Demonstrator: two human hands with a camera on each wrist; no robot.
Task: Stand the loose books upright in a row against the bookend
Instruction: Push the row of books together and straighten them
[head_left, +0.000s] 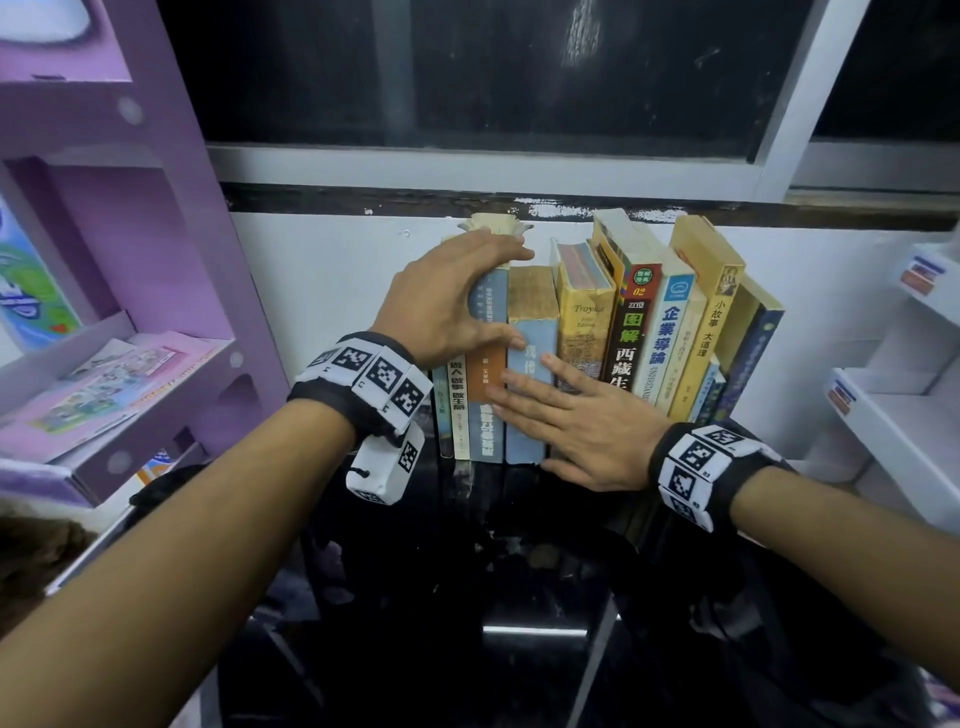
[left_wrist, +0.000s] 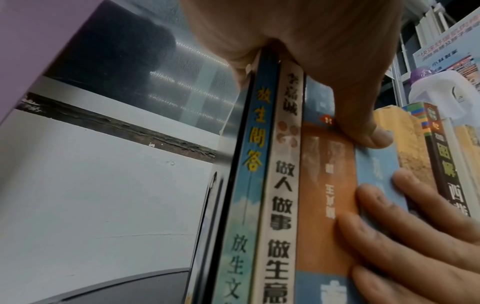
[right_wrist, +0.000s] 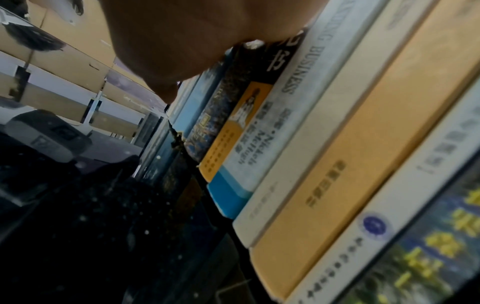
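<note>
Several books stand upright in a row (head_left: 626, 338) on a glossy black table (head_left: 519, 613) against a white wall. My left hand (head_left: 467, 296) reaches over the top of the left-end books, thumb on the blue-and-orange spine (head_left: 485, 379). In the left wrist view the thumb (left_wrist: 363, 133) presses that spine (left_wrist: 324, 185), and the palm sits on the thin books (left_wrist: 280, 185) beside it. A thin dark upright plate (left_wrist: 207, 216) stands at the row's left end, maybe the bookend. My right hand (head_left: 566, 415) lies flat, straight fingers on the light-blue spine (head_left: 530, 441). The right-end books lean slightly left.
A purple shelf unit (head_left: 156, 234) with leaflets stands close on the left. White shelves (head_left: 893, 415) stand on the right. A window ledge (head_left: 467, 166) runs above the books. Dark straps or a bag (head_left: 675, 597) lie on the table in front.
</note>
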